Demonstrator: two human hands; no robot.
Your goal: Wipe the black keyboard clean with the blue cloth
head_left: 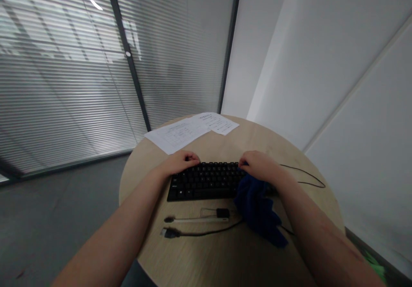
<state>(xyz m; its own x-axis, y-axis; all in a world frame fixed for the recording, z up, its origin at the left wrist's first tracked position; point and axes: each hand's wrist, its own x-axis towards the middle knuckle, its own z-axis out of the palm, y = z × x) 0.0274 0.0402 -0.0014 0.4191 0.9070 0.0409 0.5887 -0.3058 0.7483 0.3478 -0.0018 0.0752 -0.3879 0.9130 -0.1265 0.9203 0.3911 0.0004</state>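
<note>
on table (206,261): keyboard (206,180), keys (210,177) up, long axis left-right.

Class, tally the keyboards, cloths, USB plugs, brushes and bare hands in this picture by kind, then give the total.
Keyboard: 1
Blue cloth: 1
USB plug: 1
White-handled brush: 1
Bare hands, left hand and right hand: 2
Total: 6

I see a black keyboard (209,181) lying flat between the worktop's (193,261) near and far edges. A crumpled blue cloth (254,205) overlaps its right end, trailing nearward.
</note>
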